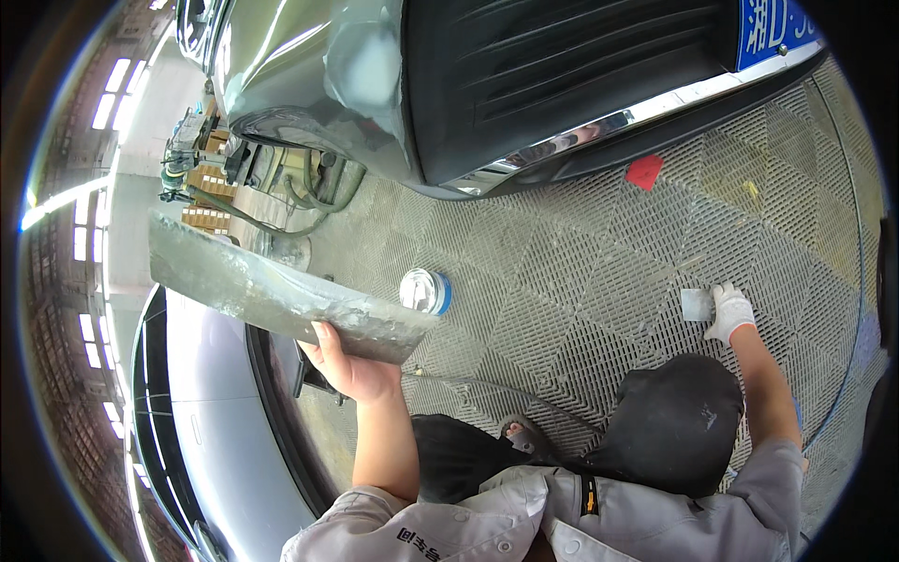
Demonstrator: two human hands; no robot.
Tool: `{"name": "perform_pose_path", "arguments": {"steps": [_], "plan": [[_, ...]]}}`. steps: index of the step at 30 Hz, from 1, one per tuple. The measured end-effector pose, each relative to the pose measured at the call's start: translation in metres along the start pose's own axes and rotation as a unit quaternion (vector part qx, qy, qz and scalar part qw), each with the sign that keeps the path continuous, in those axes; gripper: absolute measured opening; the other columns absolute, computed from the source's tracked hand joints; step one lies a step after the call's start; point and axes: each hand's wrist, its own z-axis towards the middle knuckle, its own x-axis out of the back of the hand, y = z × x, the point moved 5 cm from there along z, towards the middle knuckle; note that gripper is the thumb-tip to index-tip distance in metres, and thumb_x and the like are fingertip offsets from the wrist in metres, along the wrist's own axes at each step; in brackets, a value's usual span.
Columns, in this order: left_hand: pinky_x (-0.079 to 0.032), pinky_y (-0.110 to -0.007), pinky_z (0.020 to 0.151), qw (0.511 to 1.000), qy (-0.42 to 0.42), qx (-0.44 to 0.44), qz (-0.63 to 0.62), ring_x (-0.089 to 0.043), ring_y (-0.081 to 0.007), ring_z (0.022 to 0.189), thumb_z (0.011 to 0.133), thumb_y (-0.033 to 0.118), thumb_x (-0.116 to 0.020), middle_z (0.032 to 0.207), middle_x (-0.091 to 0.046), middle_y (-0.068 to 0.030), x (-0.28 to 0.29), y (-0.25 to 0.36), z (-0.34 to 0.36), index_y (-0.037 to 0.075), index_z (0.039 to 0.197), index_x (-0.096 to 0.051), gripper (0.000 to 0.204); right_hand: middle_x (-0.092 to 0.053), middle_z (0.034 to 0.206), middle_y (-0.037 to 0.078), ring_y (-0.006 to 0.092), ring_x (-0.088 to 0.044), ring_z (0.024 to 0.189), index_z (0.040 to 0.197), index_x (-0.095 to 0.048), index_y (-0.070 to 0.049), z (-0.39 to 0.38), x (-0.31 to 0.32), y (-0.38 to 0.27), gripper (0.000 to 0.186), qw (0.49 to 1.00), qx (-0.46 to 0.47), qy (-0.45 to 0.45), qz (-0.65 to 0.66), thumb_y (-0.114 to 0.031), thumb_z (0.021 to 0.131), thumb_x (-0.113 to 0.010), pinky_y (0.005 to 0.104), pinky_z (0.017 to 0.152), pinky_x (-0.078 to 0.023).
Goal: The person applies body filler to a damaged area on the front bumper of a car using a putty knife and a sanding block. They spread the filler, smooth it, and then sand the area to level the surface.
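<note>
My bare left hand point(346, 367) grips the near right end of a long grey putty board point(281, 295), thumb on top. The board is raised and tilted, with pale smears on its face. At the far right, my right hand point(729, 314), in a white glove, is closed on a small square putty scraper point(696, 304), low over the floor. Just beyond the board's right end, an open tin point(426, 291) with a blue band stands on the floor, something whitish inside. Ahead of me, a grey-green car has a pale filler patch point(365, 66) beside its black bumper point(562, 75).
A red scrap point(644, 172) lies on the ribbed floor tiles point(524, 272) near the bumper. A thick hose point(328, 197) loops below the car's left side. A silver car point(220, 403) stands close on my left. A thin blue hose point(857, 309) curves along the right.
</note>
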Motion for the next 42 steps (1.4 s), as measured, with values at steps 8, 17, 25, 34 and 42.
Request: {"name": "perform_pose_path", "arguments": {"steps": [8,17,25,34,42], "plan": [[-0.049,-0.045,0.122,0.999,-0.016,-0.021,0.035,-0.062,-0.0268,0.141,0.118,0.028,-0.062,0.157,-0.062,-0.012,-0.001,0.013,0.001,0.004,0.166,-0.049,0.055,-0.065,0.147,0.02,0.0403,-0.065,0.137,0.144,-0.065,-0.003,0.013,0.006,-0.003,0.101,0.998,-0.024,-0.015,-0.055,-0.033,0.058,-0.11,0.0469,0.119,-0.056],[-0.051,-0.044,0.119,0.999,-0.019,-0.041,0.021,-0.064,-0.0263,0.138,0.118,0.024,-0.06,0.155,-0.064,-0.0133,-0.011,0.013,0.004,0.003,0.163,-0.05,0.051,-0.058,0.156,0.025,0.0468,-0.067,0.136,0.152,-0.056,-0.005,0.021,0.005,0.006,0.114,0.993,-0.116,0.01,0.029,-0.026,0.054,-0.11,0.0485,0.114,-0.061],[-0.052,-0.042,0.117,0.992,-0.072,-0.094,-0.049,-0.067,-0.0241,0.134,0.118,0.016,-0.055,0.149,-0.068,-0.012,-0.03,0.017,0.021,0.002,0.157,-0.056,0.041,-0.074,0.14,0.021,0.037,-0.073,0.134,0.138,-0.067,-0.006,0.03,0.03,-0.001,0.105,0.996,-0.057,-0.033,-0.059,-0.048,0.053,-0.111,0.0464,0.113,-0.062],[-0.054,-0.04,0.114,0.981,-0.06,-0.06,-0.177,-0.07,-0.0211,0.127,0.115,0.009,-0.06,0.143,-0.073,-0.0115,-0.022,0.014,0.022,0.001,0.15,-0.061,0.036,-0.084,0.108,0.022,0.0423,-0.081,0.108,0.109,-0.087,-0.01,0.02,0.042,-0.019,0.033,0.992,0.062,-0.104,-0.048,-0.029,0.085,-0.074,0.0498,0.095,-0.065],[-0.059,-0.036,0.104,0.969,-0.061,-0.019,-0.239,-0.073,-0.0186,0.116,0.116,0.013,-0.062,0.132,-0.077,-0.009,-0.028,-0.006,0.018,0.004,0.142,-0.066,0.027,-0.065,0.134,0.008,0.0187,-0.066,0.111,0.141,-0.06,-0.002,-0.164,0.259,-0.168,0.059,0.716,0.237,0.114,0.646,-0.005,0.087,-0.085,0.0386,0.099,-0.057]]}}
